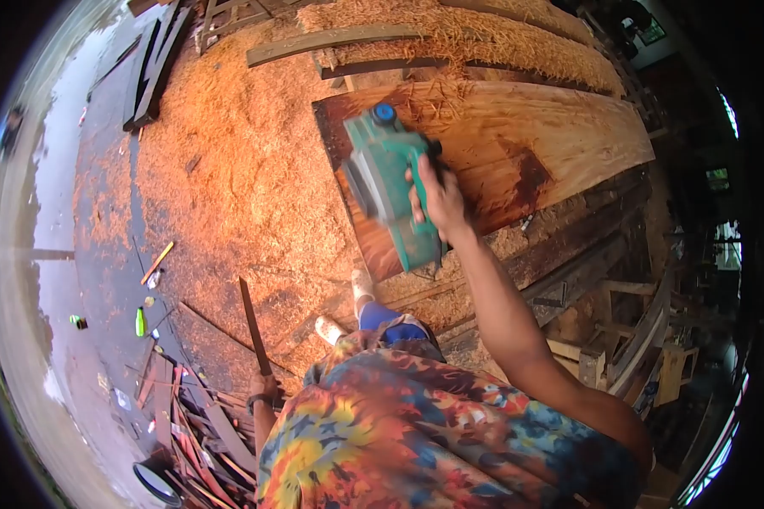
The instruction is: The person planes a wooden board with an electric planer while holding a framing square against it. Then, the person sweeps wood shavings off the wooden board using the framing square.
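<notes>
My right hand is wrapped around the handle of a green electric planer with a blue knob. The planer is over the near left end of a wide wooden board, which has dark reddish patches and a paler far part. My left hand, low on the left with a dark band at the wrist, grips the lower end of a narrow dark wooden strip. The strip points up and away from me.
Orange wood shavings cover the ground and beams beyond the board. Scrap strips pile up at lower left, near a green bottle. Timber frames stand at right. My feet are close to the board's corner.
</notes>
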Action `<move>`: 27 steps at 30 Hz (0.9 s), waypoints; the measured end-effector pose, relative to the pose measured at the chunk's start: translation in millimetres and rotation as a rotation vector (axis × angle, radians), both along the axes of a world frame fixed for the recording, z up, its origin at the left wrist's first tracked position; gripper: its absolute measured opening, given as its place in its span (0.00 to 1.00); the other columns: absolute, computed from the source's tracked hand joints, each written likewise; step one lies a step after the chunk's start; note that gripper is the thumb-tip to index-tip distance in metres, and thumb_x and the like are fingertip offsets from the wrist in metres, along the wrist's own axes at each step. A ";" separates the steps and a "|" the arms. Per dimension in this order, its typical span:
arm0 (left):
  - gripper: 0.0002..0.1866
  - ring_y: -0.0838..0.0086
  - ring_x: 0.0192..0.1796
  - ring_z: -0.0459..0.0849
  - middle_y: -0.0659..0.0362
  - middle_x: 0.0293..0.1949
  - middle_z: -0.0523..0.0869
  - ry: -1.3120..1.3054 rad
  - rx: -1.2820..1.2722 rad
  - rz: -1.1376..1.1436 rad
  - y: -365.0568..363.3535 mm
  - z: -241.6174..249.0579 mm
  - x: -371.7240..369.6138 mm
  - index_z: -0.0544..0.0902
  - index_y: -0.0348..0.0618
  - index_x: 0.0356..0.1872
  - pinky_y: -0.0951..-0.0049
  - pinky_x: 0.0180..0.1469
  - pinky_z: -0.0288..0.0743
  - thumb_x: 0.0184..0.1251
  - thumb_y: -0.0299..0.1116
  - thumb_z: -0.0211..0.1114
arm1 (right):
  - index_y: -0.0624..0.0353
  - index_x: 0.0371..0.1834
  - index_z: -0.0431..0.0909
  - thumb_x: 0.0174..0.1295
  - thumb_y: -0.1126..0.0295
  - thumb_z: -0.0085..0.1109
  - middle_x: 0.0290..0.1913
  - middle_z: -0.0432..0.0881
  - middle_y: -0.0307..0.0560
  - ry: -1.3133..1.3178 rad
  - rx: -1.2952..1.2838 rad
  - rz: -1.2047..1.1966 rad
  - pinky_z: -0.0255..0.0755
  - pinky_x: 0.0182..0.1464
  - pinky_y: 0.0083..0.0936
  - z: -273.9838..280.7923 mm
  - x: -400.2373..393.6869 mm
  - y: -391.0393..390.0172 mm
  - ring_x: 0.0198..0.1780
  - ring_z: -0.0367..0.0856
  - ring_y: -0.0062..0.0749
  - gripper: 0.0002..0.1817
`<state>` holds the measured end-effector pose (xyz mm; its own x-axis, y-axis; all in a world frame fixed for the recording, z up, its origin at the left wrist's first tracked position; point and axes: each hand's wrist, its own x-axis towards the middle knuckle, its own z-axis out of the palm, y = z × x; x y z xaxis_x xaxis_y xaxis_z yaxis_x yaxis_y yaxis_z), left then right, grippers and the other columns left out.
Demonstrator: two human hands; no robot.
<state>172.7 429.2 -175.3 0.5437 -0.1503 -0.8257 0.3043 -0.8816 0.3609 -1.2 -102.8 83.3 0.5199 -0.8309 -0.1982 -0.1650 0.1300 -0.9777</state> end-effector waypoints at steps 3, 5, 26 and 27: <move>0.10 0.62 0.21 0.87 0.50 0.27 0.86 -0.015 -0.075 0.021 -7.2 -4.1 -3.4 0.74 0.37 0.51 0.60 0.20 0.81 0.73 0.27 0.53 | 0.62 0.41 0.75 0.73 0.35 0.49 0.18 0.72 0.39 -0.042 -0.041 0.019 0.65 0.18 0.24 -1.1 53.1 -61.3 0.14 0.68 0.22 0.33; 0.09 0.63 0.19 0.86 0.52 0.26 0.86 0.025 -0.107 0.106 -10.6 -5.0 -9.9 0.74 0.38 0.51 0.61 0.20 0.81 0.73 0.27 0.54 | 0.62 0.41 0.75 0.71 0.33 0.50 0.19 0.73 0.39 -0.024 -0.038 0.022 0.67 0.19 0.24 -7.0 86.5 -105.7 0.15 0.70 0.23 0.35; 0.15 0.50 0.47 0.90 0.40 0.39 0.90 -0.056 0.268 -0.600 108.6 -144.3 -11.6 0.90 0.37 0.39 0.51 0.46 0.83 0.60 0.38 0.67 | 0.63 0.51 0.72 0.78 0.39 0.40 0.19 0.72 0.41 0.002 0.099 -0.015 0.68 0.21 0.24 -7.3 -134.2 111.2 0.16 0.69 0.22 0.33; 0.15 0.50 0.47 0.90 0.40 0.39 0.90 -0.065 0.280 -0.616 103.7 -144.5 -10.5 0.90 0.37 0.39 0.51 0.46 0.83 0.60 0.38 0.67 | 0.63 0.51 0.72 0.78 0.39 0.40 0.19 0.72 0.41 0.002 0.095 -0.026 0.67 0.21 0.24 -7.1 -129.9 106.3 0.16 0.69 0.22 0.33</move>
